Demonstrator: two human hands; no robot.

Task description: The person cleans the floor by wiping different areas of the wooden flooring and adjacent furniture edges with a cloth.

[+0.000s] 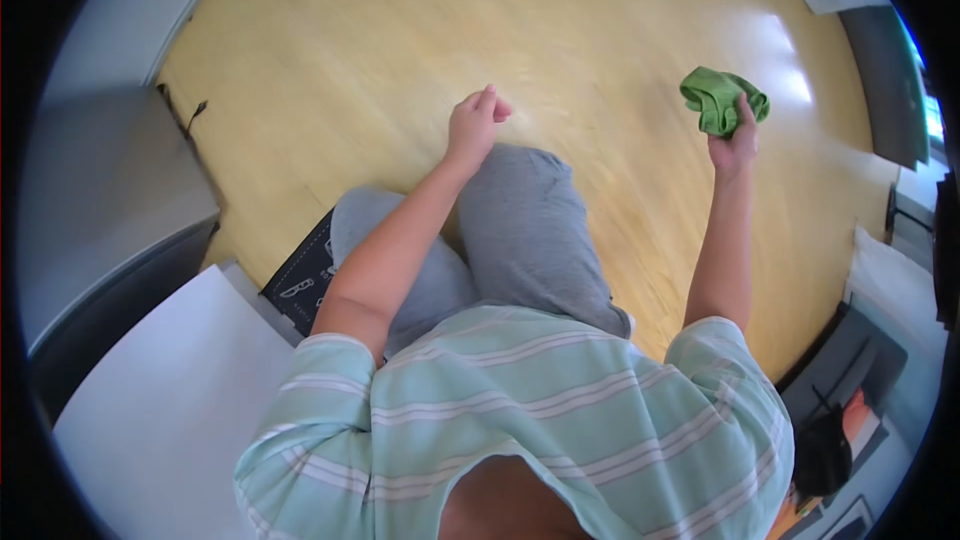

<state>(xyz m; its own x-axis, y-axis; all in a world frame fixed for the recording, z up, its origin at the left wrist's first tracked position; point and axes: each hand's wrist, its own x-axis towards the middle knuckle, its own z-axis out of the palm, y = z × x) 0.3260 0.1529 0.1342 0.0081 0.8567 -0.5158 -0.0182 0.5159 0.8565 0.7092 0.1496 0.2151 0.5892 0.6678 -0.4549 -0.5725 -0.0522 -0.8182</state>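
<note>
A crumpled green cloth (718, 100) is held in my right hand (737, 140), up at the right over the wooden floor. The thumb of that hand lies on top of the cloth, and the other fingers are hidden beneath it. My left hand (478, 125) hovers just beyond my knees, well to the left of the cloth. Its fingers are curled together, and whether they hold anything small cannot be made out.
Wooden floor (400, 40) spreads ahead of my grey-clad knees. A grey cabinet (110, 190) and a white surface (180, 400) stand at the left. A black printed item (300, 285) is beside my leg. Dark furniture (885, 90) and a black bag (822, 450) are at the right.
</note>
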